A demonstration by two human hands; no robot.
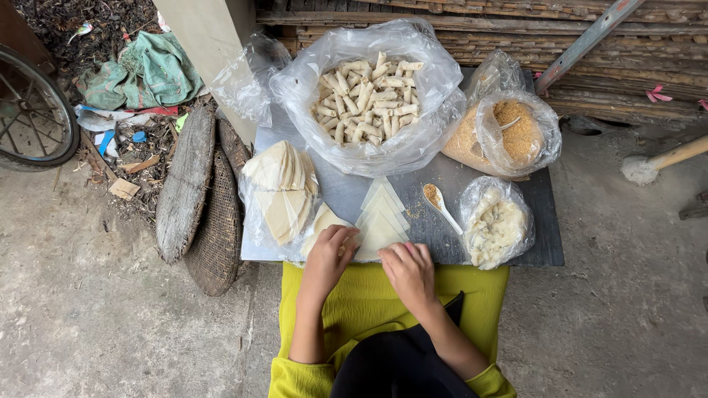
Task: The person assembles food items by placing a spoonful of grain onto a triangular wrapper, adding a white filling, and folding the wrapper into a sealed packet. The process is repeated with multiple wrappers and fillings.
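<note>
One camera sits on my head and looks almost straight down, from well above the board (546, 221), with its top edge facing away from me. My hands come in from 6 o'clock, the bamboo wall (516, 37) lies at 12, and a wheel (33, 110) at 10.

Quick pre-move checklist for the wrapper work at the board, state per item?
1. Left hand on a wrapper piece: ok.
2. Right hand on the fanned wrapper sheets: ok.
3. Spoon with filling on the grey board, right of the sheets: ok.
4. White paste bag open: ok.
5. Spare wrapper stack at left: ok.
6. Bag of finished rolls open: ok.
</note>
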